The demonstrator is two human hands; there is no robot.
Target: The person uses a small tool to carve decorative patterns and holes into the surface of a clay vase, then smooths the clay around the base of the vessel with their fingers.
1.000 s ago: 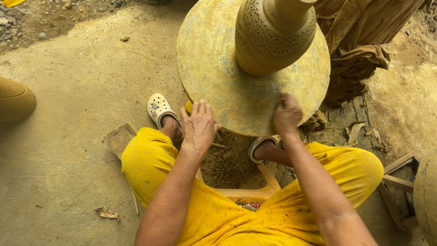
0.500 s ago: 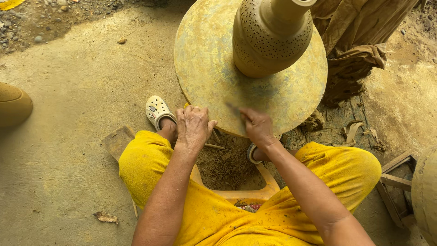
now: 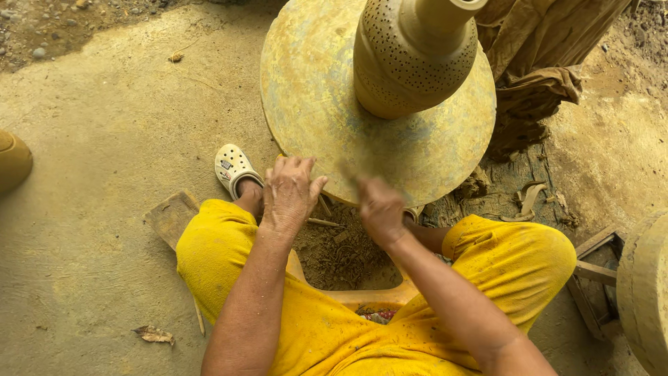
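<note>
Step in hand: turning the wheel (image 3: 313, 90) by its near rim. Left hand (image 3: 289, 191) rests there, fingers spread; right hand (image 3: 379, 209) is blurred, grip unclear. Vase (image 3: 410, 59) stands centred. Next push needs even force.

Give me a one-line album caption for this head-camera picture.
Seated in yellow clothes, a person sets the left hand and blurred right hand at the near edge of a round wheel bearing a perforated clay vase.

A pottery workshop: a perforated clay vase (image 3: 414, 59) stands on a potter's wheel (image 3: 313, 90) over a dirt floor (image 3: 90, 139).
</note>
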